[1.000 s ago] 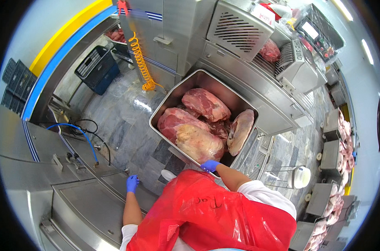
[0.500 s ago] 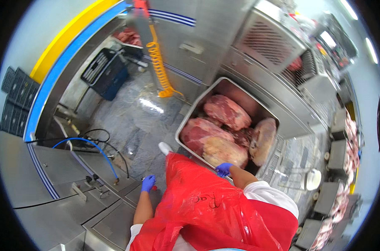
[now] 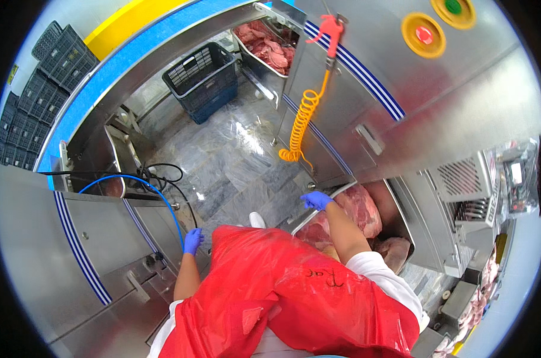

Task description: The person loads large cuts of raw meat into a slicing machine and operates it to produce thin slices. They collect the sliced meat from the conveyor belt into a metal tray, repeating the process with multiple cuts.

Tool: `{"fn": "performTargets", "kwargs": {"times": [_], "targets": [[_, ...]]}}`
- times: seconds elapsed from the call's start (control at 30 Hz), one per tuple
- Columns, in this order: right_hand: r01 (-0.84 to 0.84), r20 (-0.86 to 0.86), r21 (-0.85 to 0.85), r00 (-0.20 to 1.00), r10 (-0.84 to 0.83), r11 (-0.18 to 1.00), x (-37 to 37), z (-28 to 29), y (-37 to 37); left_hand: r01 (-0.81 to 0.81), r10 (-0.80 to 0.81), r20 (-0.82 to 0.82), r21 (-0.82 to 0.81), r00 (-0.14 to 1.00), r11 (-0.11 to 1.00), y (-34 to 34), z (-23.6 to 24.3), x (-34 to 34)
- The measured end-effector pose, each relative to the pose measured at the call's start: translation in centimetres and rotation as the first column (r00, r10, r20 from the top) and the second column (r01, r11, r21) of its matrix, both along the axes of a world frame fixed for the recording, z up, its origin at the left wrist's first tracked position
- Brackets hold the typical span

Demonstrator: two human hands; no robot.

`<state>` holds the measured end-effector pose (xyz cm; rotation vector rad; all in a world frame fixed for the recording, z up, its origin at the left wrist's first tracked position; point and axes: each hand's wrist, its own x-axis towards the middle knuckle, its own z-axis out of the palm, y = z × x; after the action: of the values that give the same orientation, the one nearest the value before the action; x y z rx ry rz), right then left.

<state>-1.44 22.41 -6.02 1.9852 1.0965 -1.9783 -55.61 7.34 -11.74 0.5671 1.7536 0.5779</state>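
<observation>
Both my hands wear blue gloves. My right hand hangs out over the far left edge of a metal tub, its fingers partly stretched and apart with nothing seen in them. Large cuts of raw meat lie in that tub, partly hidden behind my forearm. My left hand hangs low beside a steel cabinet, near the end of a blue hose. Its fingers are small and mostly turned away, so their pose does not show. A red plastic apron covers my front.
A dark plastic crate stands on the wet tiled floor ahead. Beside it is a bin of meat pieces. An orange coiled air hose with a red blow gun hangs on a steel machine. Black cables lie left.
My view has swung to the right and forward, so the meat tub sits lower and further right. My right hand has come away from the tub's near edge and its fingers have spread.
</observation>
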Motion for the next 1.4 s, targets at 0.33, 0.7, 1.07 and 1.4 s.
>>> {"fn": "performTargets", "kwargs": {"times": [0.33,0.7,1.07,1.4], "targets": [[-0.002,0.004,-0.060,1.000,0.002,0.998,-8.5,-3.6,6.6,0.160,-0.156,0.042,-0.118,0.987,0.980,5.0,-4.1,-6.2],[0.209,0.084,-0.054,0.975,-0.204,0.976,-12.9,-1.6,18.6,0.470,-0.464,-0.164,-0.007,0.870,0.883,35.9,-4.3,-14.5],[0.374,-0.171,0.571,0.925,-0.339,0.731,-20.5,1.3,45.0,0.540,-0.469,-0.274,0.328,0.840,0.775,65.6,2.3,-8.9],[0.418,-0.174,0.804,0.845,-0.506,0.422,-15.6,-7.7,73.8,0.675,0.198,-0.839,0.528,0.506,0.516,94.8,18.1,-9.2]]}}
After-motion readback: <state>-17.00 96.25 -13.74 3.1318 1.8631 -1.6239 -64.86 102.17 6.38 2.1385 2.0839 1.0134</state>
